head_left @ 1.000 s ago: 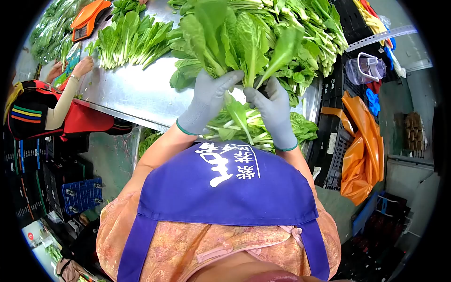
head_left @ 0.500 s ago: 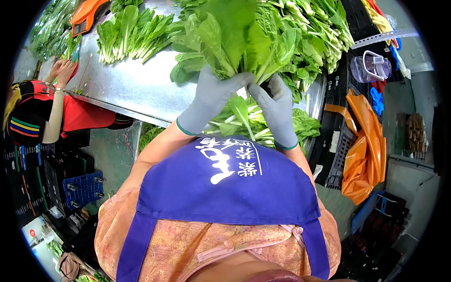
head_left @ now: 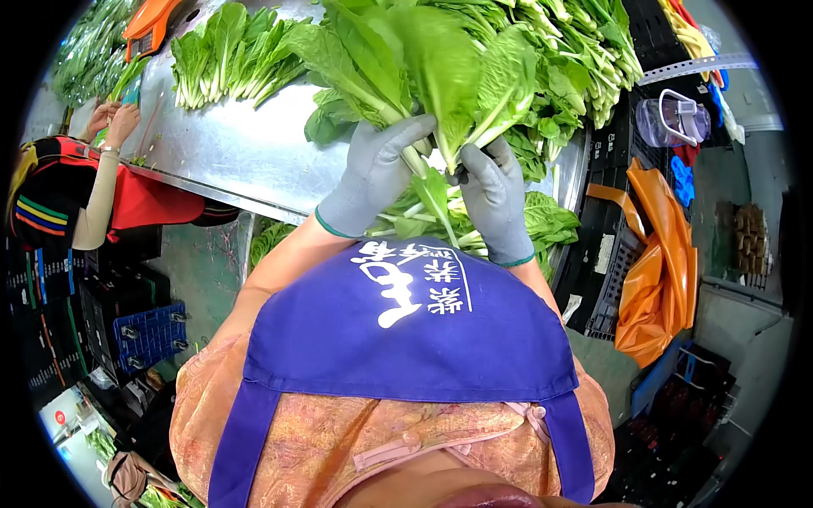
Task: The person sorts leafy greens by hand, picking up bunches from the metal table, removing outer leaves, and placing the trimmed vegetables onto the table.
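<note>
Both hands wear grey gloves with green cuffs. My left hand (head_left: 377, 169) is closed round the stems of leafy greens (head_left: 360, 72), whose leaves fan up and away from me. Beside it, my right hand (head_left: 494, 195) pinches the pale stem base of another leafy green (head_left: 506, 89). The two hands are a short gap apart, above loose greens (head_left: 550, 222) lying close to my apron. Behind the held leaves rises a large heap of greens (head_left: 584, 51).
A row of greens (head_left: 233, 63) lies on the metal table (head_left: 229, 148), near an orange scale (head_left: 151, 25). At the left, a co-worker's hands (head_left: 114, 118) hold greens. Black crates (head_left: 605, 186), an orange plastic sheet (head_left: 652, 271) and a clear jug (head_left: 673, 120) are at the right.
My hands have drawn slightly apart, and the held leaves have spread into separate parts. The co-worker's hands have moved, and the view has shifted slightly.
</note>
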`<action>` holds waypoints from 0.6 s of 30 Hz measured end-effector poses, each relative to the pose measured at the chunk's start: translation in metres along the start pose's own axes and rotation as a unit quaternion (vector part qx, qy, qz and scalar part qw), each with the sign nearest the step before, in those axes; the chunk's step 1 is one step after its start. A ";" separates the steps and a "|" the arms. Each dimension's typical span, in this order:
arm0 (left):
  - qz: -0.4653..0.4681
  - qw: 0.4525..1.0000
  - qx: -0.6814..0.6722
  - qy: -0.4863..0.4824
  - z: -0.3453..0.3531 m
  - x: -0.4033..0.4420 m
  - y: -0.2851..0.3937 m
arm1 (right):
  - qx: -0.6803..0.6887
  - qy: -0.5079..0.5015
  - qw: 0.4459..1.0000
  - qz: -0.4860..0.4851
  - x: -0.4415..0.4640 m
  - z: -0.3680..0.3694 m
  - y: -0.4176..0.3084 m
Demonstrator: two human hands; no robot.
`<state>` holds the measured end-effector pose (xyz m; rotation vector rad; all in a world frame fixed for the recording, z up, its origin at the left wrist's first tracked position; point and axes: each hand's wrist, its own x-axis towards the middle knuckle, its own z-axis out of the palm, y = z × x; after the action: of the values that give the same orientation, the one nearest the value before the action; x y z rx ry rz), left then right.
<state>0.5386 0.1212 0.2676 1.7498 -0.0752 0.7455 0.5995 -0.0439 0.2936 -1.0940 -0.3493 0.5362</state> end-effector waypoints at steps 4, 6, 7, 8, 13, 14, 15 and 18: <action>-0.224 0.891 -0.377 0.118 0.005 0.012 0.023 | -0.134 0.034 0.989 -0.057 0.005 -0.007 -0.001; -0.241 0.862 -0.428 0.125 0.006 0.012 0.026 | -0.256 0.056 0.960 -0.097 0.009 -0.018 0.006; -0.250 0.846 -0.452 0.129 0.004 0.012 0.026 | -0.364 0.043 0.920 -0.141 0.010 -0.019 0.004; -0.304 0.857 -0.408 0.085 0.000 0.004 0.015 | -0.466 0.029 0.865 -0.181 0.010 -0.017 0.001; -0.192 0.945 -0.265 0.000 0.010 -0.003 0.019 | -0.606 -0.015 0.735 -0.304 0.008 0.000 0.006; -0.226 0.920 -0.320 0.017 0.012 -0.003 0.017 | -0.611 -0.021 0.734 -0.296 0.006 0.000 0.006; -0.259 0.890 -0.373 0.034 0.013 -0.002 0.016 | -0.601 -0.034 0.743 -0.292 0.005 0.001 0.006; -0.255 0.860 -0.439 0.047 0.013 0.002 0.017 | -0.564 -0.071 0.767 -0.297 0.004 0.005 0.002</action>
<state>0.5385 0.1045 0.2817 0.7882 0.1046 0.3032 0.5993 -0.0372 0.2935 -1.9817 -1.2067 -0.2617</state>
